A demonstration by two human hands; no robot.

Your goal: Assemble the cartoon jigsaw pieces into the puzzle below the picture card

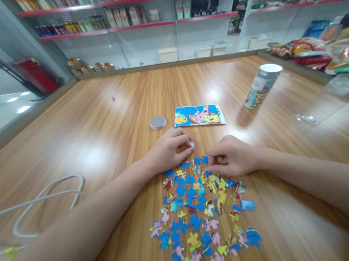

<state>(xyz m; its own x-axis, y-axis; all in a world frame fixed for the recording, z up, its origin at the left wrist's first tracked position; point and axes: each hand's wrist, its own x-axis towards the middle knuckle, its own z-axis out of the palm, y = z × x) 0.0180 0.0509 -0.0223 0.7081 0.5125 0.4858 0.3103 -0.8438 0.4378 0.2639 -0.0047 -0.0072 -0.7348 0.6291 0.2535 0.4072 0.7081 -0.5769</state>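
Note:
Loose jigsaw puzzle pieces (195, 222) in blue, yellow and pink lie spread over the wooden table in front of me. My left hand (171, 148) is closed above the far edge of the spread, pinching a small puzzle piece (192, 143) between thumb and fingers. At the right side of the far edge, my right hand (233, 156) is closed too, its fingertips pinched on a puzzle piece (206, 170) that they partly hide. Just beyond my hands lies a cartoon picture card (198, 115). A round metal lid (158, 122) rests left of the card.
A tilted-looking cartoon-printed can (261, 86) stands at the right. Beyond it are a clear plastic container (330, 96) and snack bags (305, 51). White cable (46, 196) loops over the left of the table (91, 118). Stocked shelves (139, 26) line the back.

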